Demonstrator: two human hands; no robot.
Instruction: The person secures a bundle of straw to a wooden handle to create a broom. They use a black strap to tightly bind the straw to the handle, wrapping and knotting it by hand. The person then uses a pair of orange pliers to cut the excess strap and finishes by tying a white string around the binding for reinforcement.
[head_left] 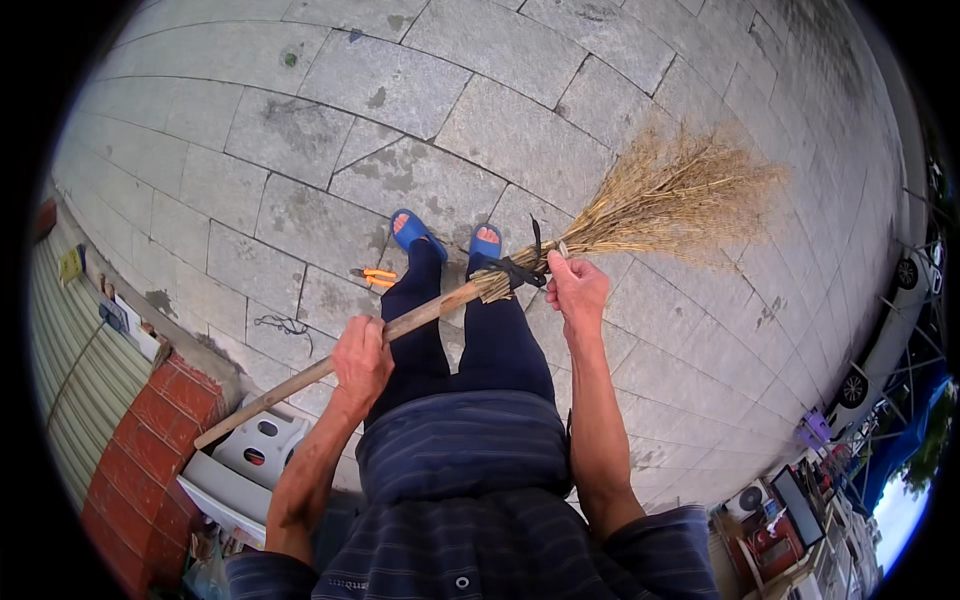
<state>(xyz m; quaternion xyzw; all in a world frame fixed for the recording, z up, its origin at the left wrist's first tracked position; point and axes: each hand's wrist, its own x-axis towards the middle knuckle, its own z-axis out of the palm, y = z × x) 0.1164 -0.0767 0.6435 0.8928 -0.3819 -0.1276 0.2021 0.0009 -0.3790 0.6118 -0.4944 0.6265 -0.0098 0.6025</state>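
A straw broom with a wooden handle (300, 383) lies slantwise across my lap, its brush of dry twigs (680, 195) fanning out to the far right. My left hand (362, 357) is closed around the handle near its middle. Where the twigs meet the wood, a black strip (515, 272) is wound and knotted, with a loose end sticking up. My right hand (577, 286) pinches the bundle just beyond that binding, thumb on top, against a pale band around the stalks. What its curled fingers hold underneath is partly hidden.
Orange-handled pliers (375, 276) lie on the stone paving (270, 220) left of my feet in blue slippers (410, 230). A thin dark wire (283, 325) rests nearer. At the left stand a white plastic stool (262, 445) and a red brick wall (155, 420). Parked cars (880, 340) are far right.
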